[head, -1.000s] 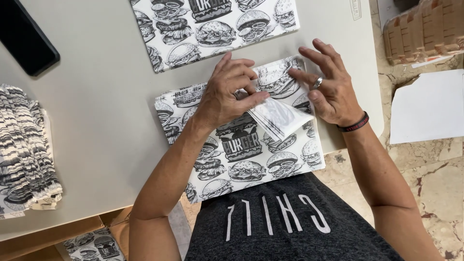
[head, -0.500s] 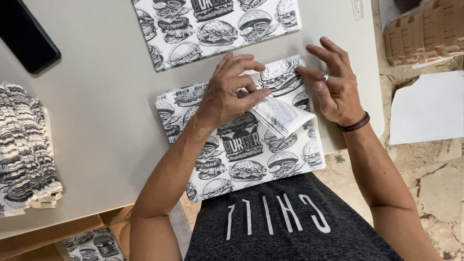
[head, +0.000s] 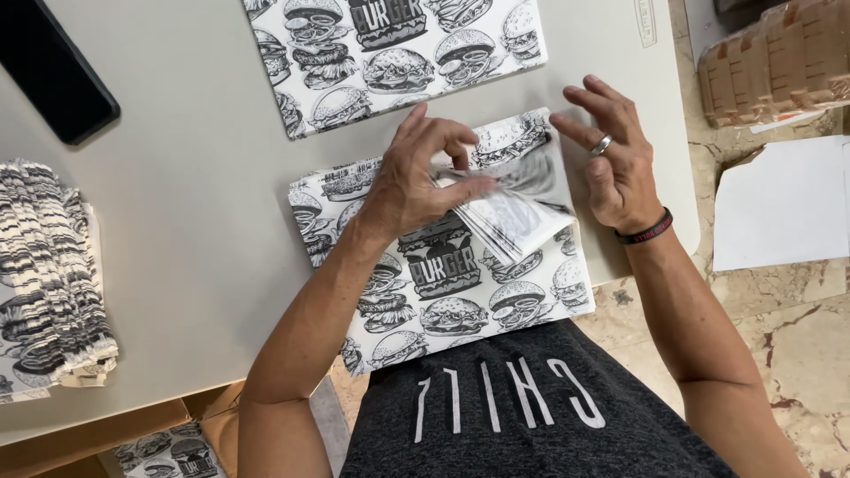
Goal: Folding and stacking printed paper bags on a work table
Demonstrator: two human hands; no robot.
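- The left hand [head: 416, 177] pinches a folded corner flap [head: 509, 221] of the burger-printed paper sheet [head: 443, 283], lifting it to crease.
- The right hand [head: 615, 164] hovers beside it, fingers [head: 589, 93] spread wide, holding nothing.
- The sheet lies flat at the tabletop [head: 195, 257] edge for reach.

Printed sheet [head: 443, 292]: thin paper, matt, black-and-white burger print; the folded corner [head: 518, 221] under the left hand [head: 412, 181] shows a plain, lighter reverse. Second printed sheet [head: 390, 53]: same matt paper. Stack of folded pieces [head: 49, 274]: same printed paper, layered edges rough-looking. Table [head: 195, 221]: smooth, matt, pale grey surface. Dark slab [head: 49, 66]: black, smooth, slightly glossy. Ring [head: 601, 144] on the right hand [head: 615, 164]: shiny metal. Floor [head: 797, 327]: polished, veined stone. White sheet [head: 784, 212]: plain matt paper. Shirt [head: 531, 407]: grey knit cloth.
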